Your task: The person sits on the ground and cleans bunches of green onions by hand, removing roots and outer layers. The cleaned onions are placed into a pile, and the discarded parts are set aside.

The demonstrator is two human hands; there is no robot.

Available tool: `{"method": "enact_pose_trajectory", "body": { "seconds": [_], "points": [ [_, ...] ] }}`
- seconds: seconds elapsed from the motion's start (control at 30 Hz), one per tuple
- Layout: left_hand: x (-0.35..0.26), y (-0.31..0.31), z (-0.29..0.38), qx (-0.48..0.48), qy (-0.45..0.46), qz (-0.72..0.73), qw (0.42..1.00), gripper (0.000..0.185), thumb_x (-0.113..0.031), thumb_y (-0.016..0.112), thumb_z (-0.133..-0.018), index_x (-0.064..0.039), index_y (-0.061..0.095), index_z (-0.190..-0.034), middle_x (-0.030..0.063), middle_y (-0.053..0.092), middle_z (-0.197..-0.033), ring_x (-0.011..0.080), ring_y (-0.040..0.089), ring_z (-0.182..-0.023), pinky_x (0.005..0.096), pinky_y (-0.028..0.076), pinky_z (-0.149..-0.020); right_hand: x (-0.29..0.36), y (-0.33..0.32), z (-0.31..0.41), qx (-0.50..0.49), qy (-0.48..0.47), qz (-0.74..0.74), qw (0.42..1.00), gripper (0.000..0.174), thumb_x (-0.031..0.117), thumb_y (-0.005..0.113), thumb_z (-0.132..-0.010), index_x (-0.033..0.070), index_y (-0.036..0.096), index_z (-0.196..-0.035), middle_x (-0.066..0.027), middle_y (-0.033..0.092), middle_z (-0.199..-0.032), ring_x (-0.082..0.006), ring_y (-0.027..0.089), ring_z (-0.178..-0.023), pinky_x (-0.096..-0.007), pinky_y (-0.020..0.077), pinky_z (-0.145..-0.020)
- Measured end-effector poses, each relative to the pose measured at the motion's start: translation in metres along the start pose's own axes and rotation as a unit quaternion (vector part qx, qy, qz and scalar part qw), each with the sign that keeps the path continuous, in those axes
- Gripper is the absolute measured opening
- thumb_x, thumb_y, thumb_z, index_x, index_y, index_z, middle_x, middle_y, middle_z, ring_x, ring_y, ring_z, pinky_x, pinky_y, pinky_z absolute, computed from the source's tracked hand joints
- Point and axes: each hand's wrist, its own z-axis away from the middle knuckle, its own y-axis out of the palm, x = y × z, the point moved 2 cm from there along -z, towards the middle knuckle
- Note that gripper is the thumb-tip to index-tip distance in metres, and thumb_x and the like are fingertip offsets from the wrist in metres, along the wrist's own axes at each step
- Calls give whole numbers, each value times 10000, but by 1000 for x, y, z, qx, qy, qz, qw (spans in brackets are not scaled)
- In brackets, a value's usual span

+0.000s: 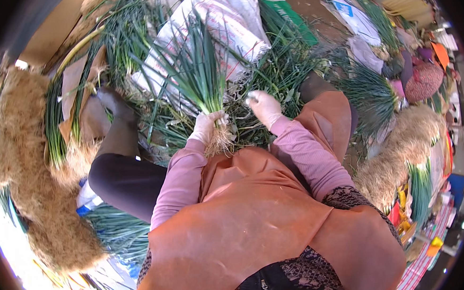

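Observation:
My gloved left hand (205,126) grips a bunch of green onions (206,82) just above its roots. The long green leaves fan out away from me, and the pale stringy roots (219,139) hang below my fist, close to my apron. To the right of the bunch, apart from it, is my gloved right hand (265,108). Its fingers are loosely bent and nothing shows between them. Under and beyond both hands lie loose trimmed leaves (280,90). A white woven sack (228,21) with red print lies behind the bunch's leaves.
Stacked onions with roots outward form a bank at left (39,188) and another at right (399,146). More onions (366,87) lie beyond my right knee. A green sack (292,17) lies ahead. Another person (423,81) in a patterned head covering is at far right.

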Motion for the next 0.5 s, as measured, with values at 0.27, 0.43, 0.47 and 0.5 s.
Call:
{"method": "enact_pose_trajectory", "body": {
  "seconds": [0.27, 0.43, 0.47, 0.5],
  "points": [
    [14, -11, 4, -28, -3, -35, 999, 178, -32, 673, -850, 22, 644, -1018, 106, 691, -820, 206, 667, -653, 320, 556, -550, 116, -9, -52, -15, -168, 131, 977, 517, 276, 638, -912, 98, 505, -1378, -103, 689, -996, -260, 685, -894, -396, 528, -798],
    [10, -6, 20, -33, 67, -175, 982, 166, -74, 686, -845, -28, 657, -1002, 40, 665, -862, 164, 635, -728, 341, 527, -621, 149, 21, -85, 48, -115, 234, 964, 323, 190, 627, -849, 40, 656, -1134, -189, 714, -900, -311, 718, -902, -484, 551, -781],
    [9, -2, 20, 7, 94, -179, 979, 161, -42, 671, -844, -16, 646, -1001, 45, 667, -875, 166, 635, -710, 329, 532, -614, 151, 23, -92, 92, -95, 344, 930, 221, 137, 628, -820, 18, 750, -961, -203, 725, -954, -328, 718, -939, -497, 558, -834],
    [9, 1, 21, 12, 69, -142, 987, 156, -12, 661, -834, -7, 639, -989, 54, 671, -863, 145, 616, -647, 292, 512, -575, 147, 17, -96, 106, -95, 293, 945, 248, 115, 632, -801, 26, 745, -1003, -180, 729, -935, -347, 718, -915, -514, 568, -817]
  ]
}}
